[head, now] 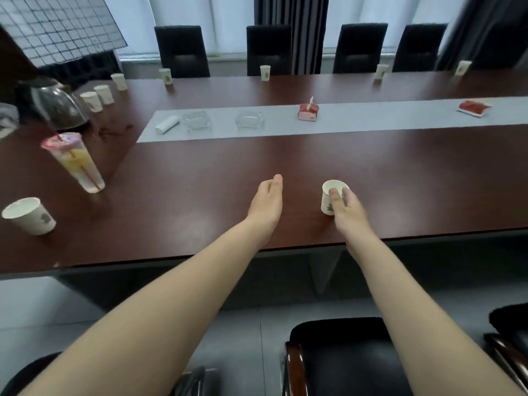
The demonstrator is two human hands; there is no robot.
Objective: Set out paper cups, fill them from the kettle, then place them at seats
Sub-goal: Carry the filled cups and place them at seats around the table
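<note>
Right hand (347,208) grip clasped the upright paper cup (326,202) on the surface (200,181) near its front edge, hiding its right side. Left hand (267,204) lay released, fingers straight. Kettle (60,107) blurred, far left.

Right hand (347,208) gripping cup (328,195), upright on table (200,181) close to near edge. Left hand (267,201) just left of it, fingers straight, holding nothing. Far left: kettle (61,107), three cups (104,94) beside it, iced drink (75,161) nearer, lone cup (30,215) at near left. Mid-table runner (371,118) with two ashtrays (249,120) and two red packs (308,111). Four cups (265,72) along far edge, before chairs (183,50).
</note>
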